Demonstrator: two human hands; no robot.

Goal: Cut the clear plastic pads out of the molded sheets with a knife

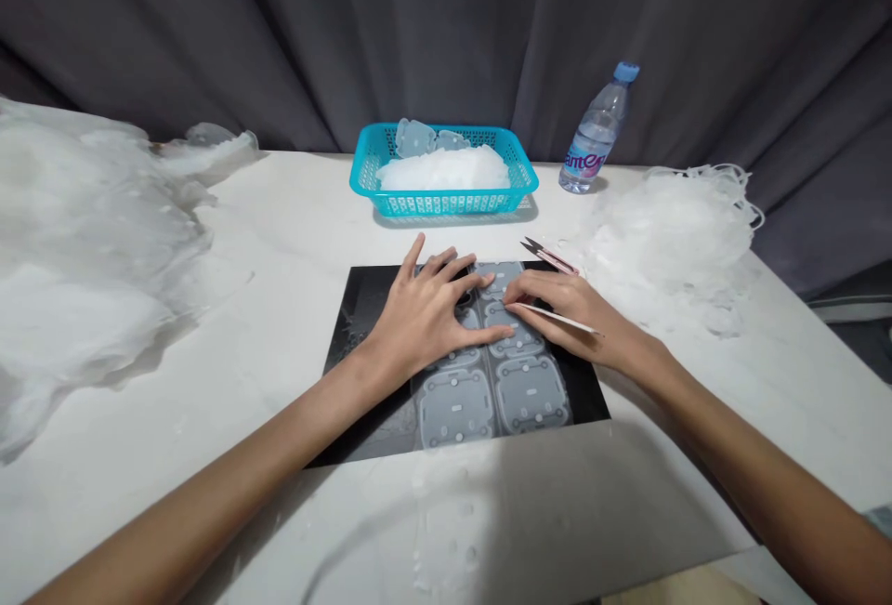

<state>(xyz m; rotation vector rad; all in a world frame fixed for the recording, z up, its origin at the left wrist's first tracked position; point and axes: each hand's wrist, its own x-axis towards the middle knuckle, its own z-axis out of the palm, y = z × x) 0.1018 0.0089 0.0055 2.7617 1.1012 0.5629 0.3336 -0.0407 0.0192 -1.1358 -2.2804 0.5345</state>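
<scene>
A translucent plastic sheet (456, 408) with several rounded-square moulded shapes lies on a black mat (591, 393), and its near end runs over the pale table. My left hand (430, 309) rests on the sheet with fingers spread, pressing it near the middle. Close to its right, my right hand (575, 308) pinches a thin white stick-like tool (563, 318). Its tip is hidden by my fingers, over the edge of a moulded shape. Just beyond the right hand lie thread snips (552, 256) with dark blades and pinkish handles.
At the back stands a turquoise basket (446, 203) holding a stack of translucent pieces. A water bottle (591, 148) is right of it. Stringy clear offcuts (679, 238) are heaped at the right. A large pile of translucent sheets (84, 243) fills the left. A grey curtain (446, 29) hangs behind.
</scene>
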